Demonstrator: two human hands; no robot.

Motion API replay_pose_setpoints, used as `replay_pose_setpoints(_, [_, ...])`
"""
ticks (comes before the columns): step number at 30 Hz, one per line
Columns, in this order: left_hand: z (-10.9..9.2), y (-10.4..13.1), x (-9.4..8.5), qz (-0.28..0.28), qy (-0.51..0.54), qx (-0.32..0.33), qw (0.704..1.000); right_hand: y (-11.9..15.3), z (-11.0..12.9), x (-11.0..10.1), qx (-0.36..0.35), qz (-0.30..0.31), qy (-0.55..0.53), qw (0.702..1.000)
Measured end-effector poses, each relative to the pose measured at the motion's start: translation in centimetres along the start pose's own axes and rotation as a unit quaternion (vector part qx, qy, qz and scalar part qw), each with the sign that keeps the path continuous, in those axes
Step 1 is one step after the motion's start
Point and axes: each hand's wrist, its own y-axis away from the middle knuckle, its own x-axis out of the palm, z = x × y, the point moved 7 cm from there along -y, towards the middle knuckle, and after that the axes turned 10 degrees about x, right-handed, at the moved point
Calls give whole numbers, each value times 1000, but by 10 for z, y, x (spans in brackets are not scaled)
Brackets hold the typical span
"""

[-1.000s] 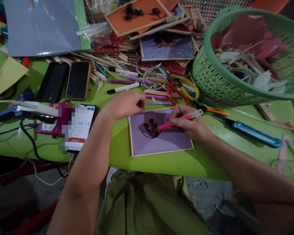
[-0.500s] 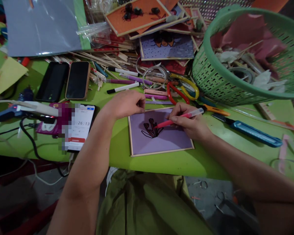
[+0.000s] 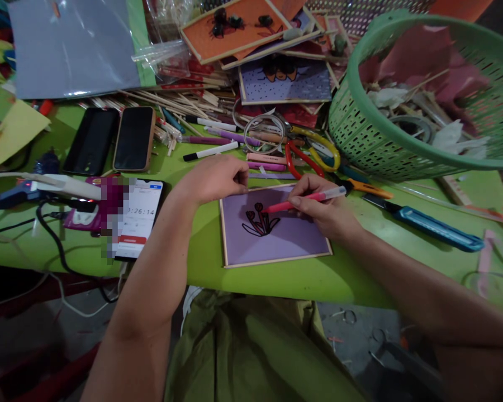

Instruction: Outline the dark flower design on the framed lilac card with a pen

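Head view: olive-green cloth [image 3: 251,346] is seen nearest, below the edge of the lime-green table [image 3: 193,268]. On the table lies a purple framed card [image 3: 285,237] bearing a black flower outline [image 3: 260,222]. The right hand [image 3: 322,206] is closed around a pink pen [image 3: 302,201], pinched between thumb and fingers, its tip held at the flower heads. The left hand [image 3: 213,177] is curled into a loose fist, resting at the card's upper left corner. To the left a lit phone [image 3: 136,218] is seen; farther off lie two dark phones [image 3: 113,139], scissors [image 3: 308,153], a blue cutter [image 3: 430,226] and a green basket [image 3: 402,151].
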Motion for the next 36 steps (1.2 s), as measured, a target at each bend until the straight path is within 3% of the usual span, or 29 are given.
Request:
replay_pose_setpoints(14, [3, -1, 1, -2, 2, -3, 1000, -1, -3, 2, 26, 26, -1, 999])
replay_pose_setpoints(36, [1, 0, 0, -4, -1, 0, 1000, -1, -7, 0, 21, 15, -12, 1000])
